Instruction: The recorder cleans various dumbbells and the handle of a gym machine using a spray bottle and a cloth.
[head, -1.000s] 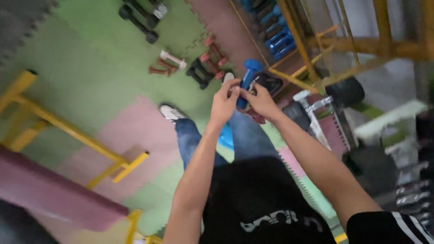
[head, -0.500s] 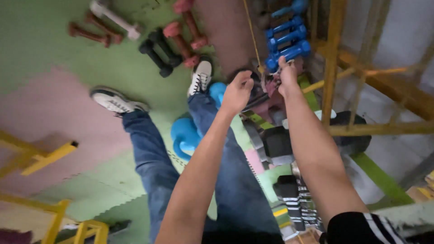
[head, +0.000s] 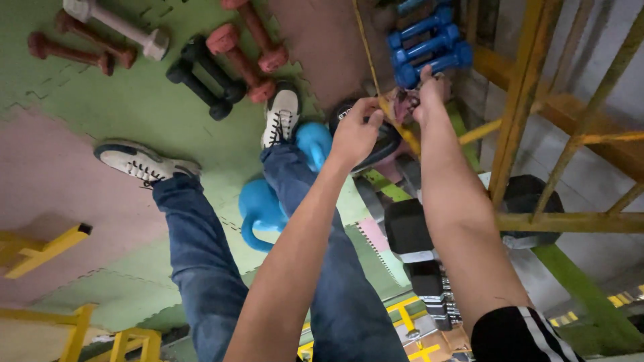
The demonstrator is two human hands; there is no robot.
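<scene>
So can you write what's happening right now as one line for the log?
left hand: near yellow rack rail, grip unclear | right hand: at blue dumbbells on rack | blue kettlebell: on floor between feet

The yellow rack (head: 520,100) is the main barrier: its uprights and crossbars fence off everything on its far side, leaving only narrow gaps between bars. Just left of the rack, blue dumbbells (head: 429,43) lie stacked on the floor, close against the right hand (head: 429,100). Below the rack's front bar, black dumbbells (head: 416,255) crowd the floor. Further left of the rack, a blue kettlebell (head: 265,211) sits between the legs, and red and black dumbbells (head: 221,67) lie scattered. Well left of the rack, the green mat (head: 121,114) offers open floor.
</scene>
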